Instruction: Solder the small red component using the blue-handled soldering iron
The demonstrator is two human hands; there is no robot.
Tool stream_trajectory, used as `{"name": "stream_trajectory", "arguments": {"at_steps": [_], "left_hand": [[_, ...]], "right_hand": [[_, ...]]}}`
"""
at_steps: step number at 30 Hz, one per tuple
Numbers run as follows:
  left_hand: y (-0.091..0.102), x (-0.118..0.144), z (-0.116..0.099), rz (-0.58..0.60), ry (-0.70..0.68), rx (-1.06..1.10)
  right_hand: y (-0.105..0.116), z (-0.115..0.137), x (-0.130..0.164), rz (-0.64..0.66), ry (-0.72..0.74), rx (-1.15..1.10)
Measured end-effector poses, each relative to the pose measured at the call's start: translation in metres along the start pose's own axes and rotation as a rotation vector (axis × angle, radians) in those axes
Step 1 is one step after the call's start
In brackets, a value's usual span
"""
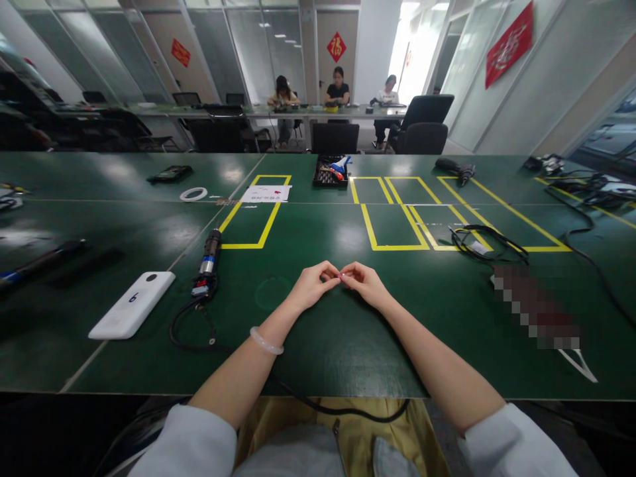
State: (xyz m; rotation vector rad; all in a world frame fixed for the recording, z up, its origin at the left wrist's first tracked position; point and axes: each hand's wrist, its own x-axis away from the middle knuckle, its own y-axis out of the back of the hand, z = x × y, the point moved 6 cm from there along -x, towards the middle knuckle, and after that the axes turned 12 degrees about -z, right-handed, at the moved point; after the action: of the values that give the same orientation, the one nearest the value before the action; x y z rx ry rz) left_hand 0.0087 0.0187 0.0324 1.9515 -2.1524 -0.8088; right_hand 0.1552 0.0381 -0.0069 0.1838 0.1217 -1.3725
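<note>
White case (132, 305): flat on the desk (348, 344), far left, well clear of the hands. Electric screwdriver (207, 262): beside it, cord looped toward the desk's edge, within reach. Left hand (312, 286), right hand (366, 283): fingertips pinched together at centre on a tiny part (340, 274), too small to identify, raised slightly for close handling. Black cable (484, 242): coiled right.
</note>
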Motion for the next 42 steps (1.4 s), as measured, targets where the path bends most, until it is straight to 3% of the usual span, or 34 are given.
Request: {"name": "stream_trajectory", "arguments": {"at_steps": [8,16,42], "left_hand": [[-0.001,-0.001,0.005,-0.051,-0.027,-0.011],[-0.002,-0.001,0.007,-0.019,-0.033,-0.031],[0.003,-0.003,0.004,-0.005,-0.026,-0.048]], "right_hand": [[0.002,0.006,-0.001,-0.036,0.075,0.128],[0.001,0.009,0.001,-0.019,0.160,0.166],[0.003,0.011,0.001,-0.035,0.113,0.175]]}}
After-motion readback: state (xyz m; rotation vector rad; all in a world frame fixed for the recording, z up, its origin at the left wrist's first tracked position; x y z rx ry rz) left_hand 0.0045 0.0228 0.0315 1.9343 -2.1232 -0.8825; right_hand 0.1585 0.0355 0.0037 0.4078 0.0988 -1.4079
